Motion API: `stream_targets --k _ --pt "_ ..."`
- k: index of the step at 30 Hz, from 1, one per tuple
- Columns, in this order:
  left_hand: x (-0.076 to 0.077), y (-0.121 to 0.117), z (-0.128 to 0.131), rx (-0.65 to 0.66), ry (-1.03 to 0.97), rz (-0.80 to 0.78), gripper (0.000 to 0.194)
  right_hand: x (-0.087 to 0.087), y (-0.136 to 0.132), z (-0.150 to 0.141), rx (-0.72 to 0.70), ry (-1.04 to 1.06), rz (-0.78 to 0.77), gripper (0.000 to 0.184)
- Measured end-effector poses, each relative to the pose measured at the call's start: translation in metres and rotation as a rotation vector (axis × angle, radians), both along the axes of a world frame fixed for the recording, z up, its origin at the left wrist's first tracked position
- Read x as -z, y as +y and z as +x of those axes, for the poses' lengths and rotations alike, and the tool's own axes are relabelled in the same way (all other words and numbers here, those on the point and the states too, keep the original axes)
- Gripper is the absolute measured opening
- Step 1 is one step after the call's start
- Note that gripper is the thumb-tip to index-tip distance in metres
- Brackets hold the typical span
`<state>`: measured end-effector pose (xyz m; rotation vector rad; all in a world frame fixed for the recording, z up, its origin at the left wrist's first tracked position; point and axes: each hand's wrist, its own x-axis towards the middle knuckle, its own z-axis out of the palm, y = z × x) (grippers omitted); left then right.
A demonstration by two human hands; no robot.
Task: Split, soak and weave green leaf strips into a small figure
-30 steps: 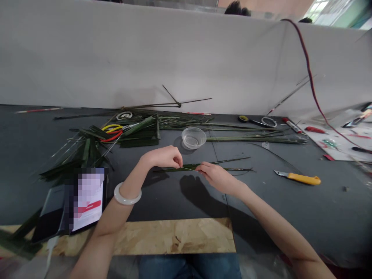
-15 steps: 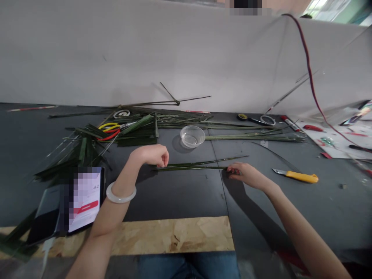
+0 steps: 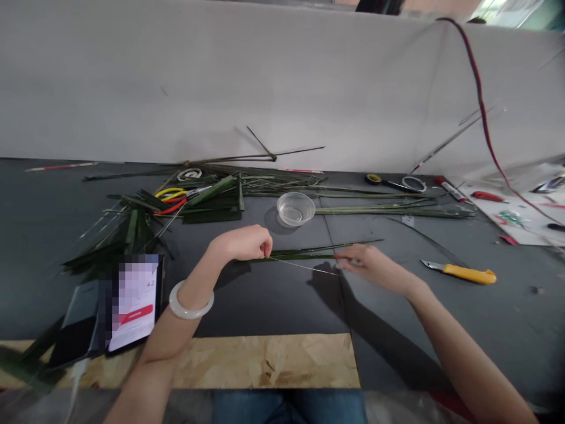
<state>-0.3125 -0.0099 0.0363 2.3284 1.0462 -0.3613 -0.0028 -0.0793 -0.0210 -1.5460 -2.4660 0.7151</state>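
My left hand [image 3: 247, 242] is closed in a pinch on one end of a thin pale strand [image 3: 304, 267]; I cannot tell whether it is wire or fibre. From those fingertips the strand slants down to the right. Its far end lies just below the fingertips of my right hand [image 3: 366, 265], which is slightly blurred, with thumb and fingers apart. Beneath and behind both hands, long narrow green leaf strips [image 3: 304, 255] lie on the dark table. A clear plastic bowl [image 3: 295, 209] stands just behind them.
A yellow-handled knife [image 3: 470, 274] lies to the right. At left are red-and-yellow-handled pliers [image 3: 172, 200] among cut leaves [image 3: 212, 213], with a lit tablet [image 3: 141, 300] nearer me. A red-black cable [image 3: 479, 94] hangs before the white partition [image 3: 282, 76]. More leaf strips [image 3: 388, 211] lie behind.
My right hand moved right along the strand, away from my left hand, and its fingers have since loosened. The strand's right end now hangs lower. My left hand keeps its pinch.
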Motion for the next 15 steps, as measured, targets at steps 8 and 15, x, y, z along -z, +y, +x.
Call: stream_targets --k 8,15 --pt "0.009 0.000 0.005 -0.006 0.122 -0.025 0.024 0.006 0.011 -0.047 -0.194 0.008 -0.012 0.026" --pt "0.031 -0.002 0.023 -0.039 0.312 -0.196 0.014 0.027 0.044 -0.035 -0.102 -0.259 0.090 0.021"
